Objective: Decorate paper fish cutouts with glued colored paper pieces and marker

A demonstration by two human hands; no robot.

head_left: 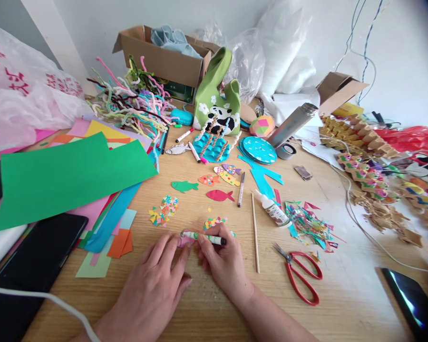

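My left hand [150, 280] lies with fingers stretched out, its fingertips on a small pinkish-purple paper piece [186, 242] that it partly covers. In my right hand [228, 263] is a marker [190, 235] with a white patterned barrel and a black end, its tip over that piece. Confetti dots [216, 222] lie just beyond the right hand, and cut paper bits [160, 217] beyond the left. Farther up are a green paper fish [184, 186], a red paper fish [220, 195] and several decorated ones. A pen [241, 190] lies beside them.
Right of my hands lie a wooden stick [255, 232], red-handled scissors [301, 275], a glue bottle [275, 211] and paper scraps [310, 225]. Coloured paper [74, 175] and a black tablet [35, 275] are at left. A green panda bag [217, 99] and tilted thermos [293, 126] stand behind.
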